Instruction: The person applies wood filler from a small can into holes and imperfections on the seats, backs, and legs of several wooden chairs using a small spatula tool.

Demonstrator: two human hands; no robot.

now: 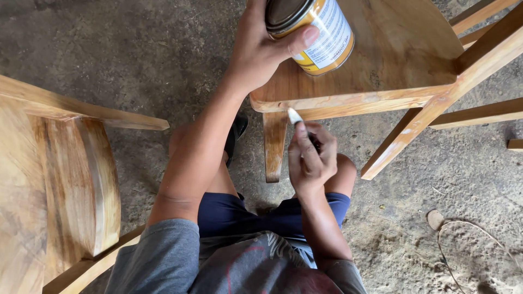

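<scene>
The left hand (261,49) was clenched around a yellow-labelled tin can (311,30), thumb across its side, holding it tilted on the seat of an unfinished wooden chair (403,60), near the seat's front edge. The lid looked seated on the can. The right hand (311,158) was closed on a small tool with a pale flat tip (295,116), gripped like a pen, its tip just below the front rail of the seat and pointing up towards the can; what kind of tool it was could not be told for certain.

Judged from this, the work in hand was bringing the tip to the can. To do that well, the can wanted setting flat on the seat rather than tipped, held low and firm, with the thumb clear of the rim. The tip should have met the lid's edge squarely and worked in small bites around it, since a single hard lever could slop the contents

A second wooden chair (65,179) stood at the left, and a loop of cord (468,234) lay on the dirt floor (136,60) at the right
</scene>
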